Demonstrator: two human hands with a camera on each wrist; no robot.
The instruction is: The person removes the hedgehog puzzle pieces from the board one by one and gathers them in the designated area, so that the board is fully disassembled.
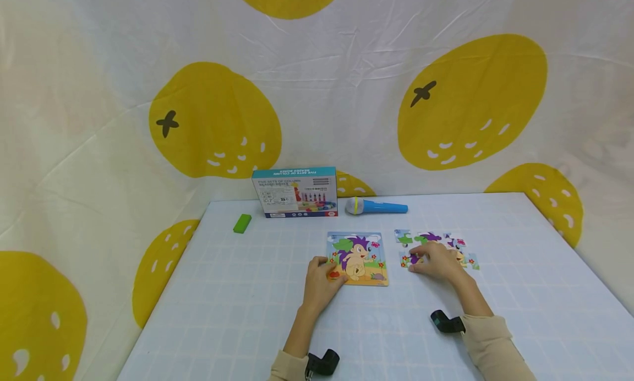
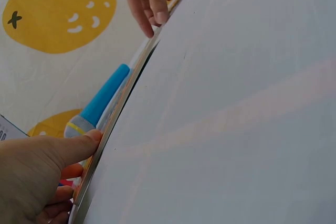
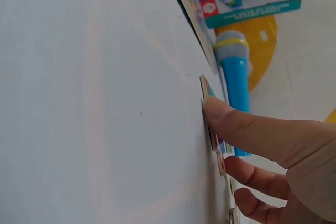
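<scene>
A square jigsaw board (image 1: 366,262) with a picture of a purple-haired hedgehog lies flat on the table. My left hand (image 1: 320,286) grips its near left corner, with the thumb along the near edge and the fingers at the left side; in the left wrist view the thumb (image 2: 86,145) sits on the board's edge. To the right lie several loose puzzle pieces (image 1: 403,237). Over them, my right hand (image 1: 438,261) pinches a puzzle piece (image 1: 415,258) at the left of the group between thumb and forefinger. The palm hides some of the pieces.
Behind the board stands a toy box (image 1: 297,194) with a teal top. Beside it lies a blue toy microphone (image 1: 378,207) with a grey head. A small green block (image 1: 242,223) lies at the back left. A white cloth with yellow fruit shapes hangs behind the table (image 1: 223,315).
</scene>
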